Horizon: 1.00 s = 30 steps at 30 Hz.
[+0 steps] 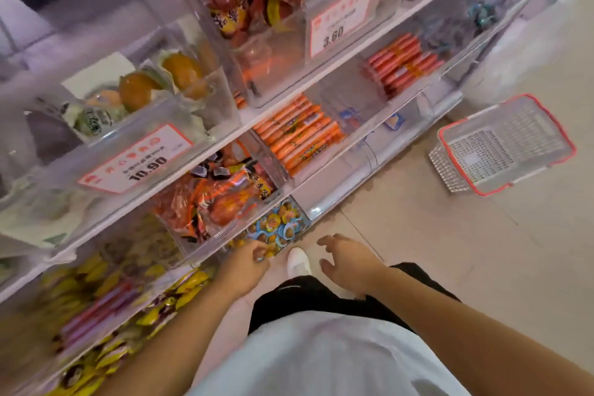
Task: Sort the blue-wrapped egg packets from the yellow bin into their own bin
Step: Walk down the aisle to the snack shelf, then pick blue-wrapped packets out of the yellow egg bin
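Blue-wrapped egg packets [279,224] fill a clear bin [304,215] on the lowest shelf [334,183], where the left hand [249,262] curls its fingers over the bin's near end; what it holds, if anything, cannot be told. The right hand [347,262] hovers spread and empty just beside. In the tightly packed bin, a blind grab could spill neighbouring packets onto the floor [450,267].
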Each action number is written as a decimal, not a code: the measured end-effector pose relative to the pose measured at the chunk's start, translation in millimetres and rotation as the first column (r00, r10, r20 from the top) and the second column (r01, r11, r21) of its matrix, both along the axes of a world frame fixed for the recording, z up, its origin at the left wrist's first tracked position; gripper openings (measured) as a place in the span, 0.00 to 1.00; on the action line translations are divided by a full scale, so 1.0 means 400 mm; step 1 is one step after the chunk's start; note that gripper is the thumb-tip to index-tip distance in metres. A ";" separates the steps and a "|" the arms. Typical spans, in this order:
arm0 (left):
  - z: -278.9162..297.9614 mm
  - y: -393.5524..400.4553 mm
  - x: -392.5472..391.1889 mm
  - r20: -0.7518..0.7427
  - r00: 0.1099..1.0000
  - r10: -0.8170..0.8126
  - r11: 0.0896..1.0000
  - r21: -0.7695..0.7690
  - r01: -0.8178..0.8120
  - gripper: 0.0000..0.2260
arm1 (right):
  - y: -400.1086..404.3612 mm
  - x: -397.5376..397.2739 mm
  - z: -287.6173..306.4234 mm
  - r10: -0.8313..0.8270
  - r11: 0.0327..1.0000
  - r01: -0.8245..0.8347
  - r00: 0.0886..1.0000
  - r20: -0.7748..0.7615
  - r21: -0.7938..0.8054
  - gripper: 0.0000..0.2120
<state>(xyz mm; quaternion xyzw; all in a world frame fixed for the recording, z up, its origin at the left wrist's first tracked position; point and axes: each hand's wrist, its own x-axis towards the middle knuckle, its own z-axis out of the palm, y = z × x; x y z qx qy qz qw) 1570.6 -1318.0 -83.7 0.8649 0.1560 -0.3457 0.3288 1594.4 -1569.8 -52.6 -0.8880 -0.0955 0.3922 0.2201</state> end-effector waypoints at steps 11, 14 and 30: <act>-0.122 -0.108 -0.082 0.112 0.954 0.278 0.917 0.265 -0.298 0.15 | -0.005 0.163 -0.212 0.866 0.489 -0.817 0.414 0.281 -0.305 0.27; -0.193 -0.119 -0.080 0.176 0.961 0.215 0.913 0.314 -0.261 0.19 | 0.028 0.171 -0.293 0.896 0.339 -0.878 0.192 0.400 -0.337 0.24; -0.560 -0.028 -0.053 0.708 0.666 -0.235 0.710 0.593 -0.379 0.22 | 0.133 0.183 -0.639 0.653 0.578 -0.733 0.153 0.742 -0.358 0.24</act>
